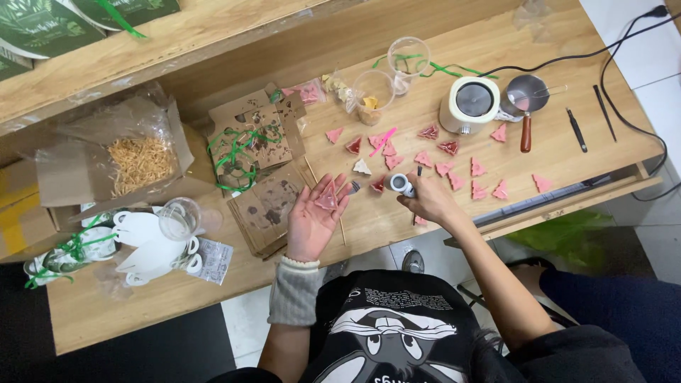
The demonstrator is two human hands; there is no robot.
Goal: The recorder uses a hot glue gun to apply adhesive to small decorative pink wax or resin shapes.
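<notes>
Hands are working near the tabletop's [454, 42] near edge: the left hand [317, 213] is lying open, palm up, cradling a pink triangular piece [327, 196], while the right hand [428, 201] is closing around a small white tube [401, 184]. More pink triangles [454, 170] are lying scattered toward the middle; a cream melting pot [469, 104] is sitting nearer the far edge.

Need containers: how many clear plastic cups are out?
3 cups: one by the green ribbon, one left of it, one on white tags far left. Others may be hidden.
</notes>
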